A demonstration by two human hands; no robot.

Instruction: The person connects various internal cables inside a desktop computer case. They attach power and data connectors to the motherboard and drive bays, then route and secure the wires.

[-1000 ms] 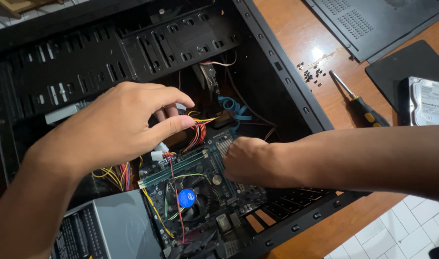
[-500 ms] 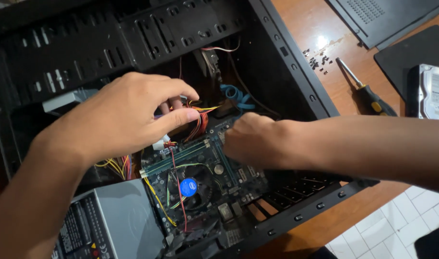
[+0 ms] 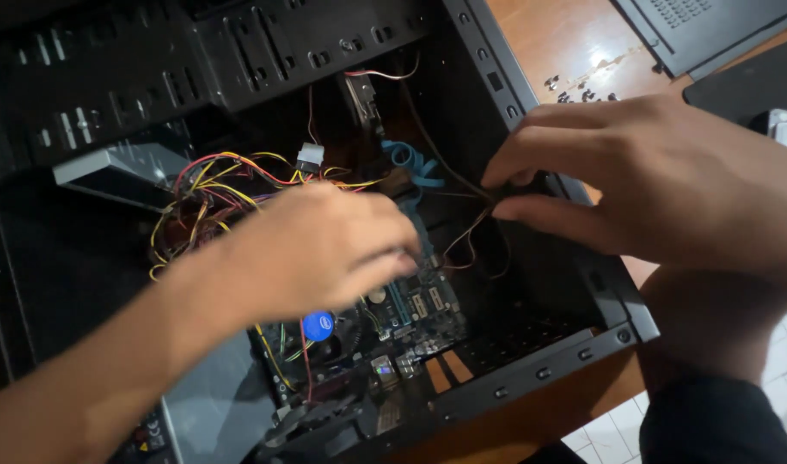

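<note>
Since half a second ago, both hands have shifted: the right hand (image 3: 660, 176) has lifted off the motherboard (image 3: 410, 309) to the case's right wall (image 3: 531, 129), and the left hand (image 3: 320, 249) has dropped lower over the board. Right thumb and forefinger now pinch thin brown wires (image 3: 466, 228) beside that wall, the other fingers curled above. Left hand lies palm down, fingers bent toward the board's edge; whether it grips anything I cannot tell. A round blue label (image 3: 319, 326) sits on the cooler fan just below it. Yellow and red cables (image 3: 213, 185) bunch behind its wrist. Small screws (image 3: 582, 86) lie on the wooden bench (image 3: 565, 39), past the case.
</note>
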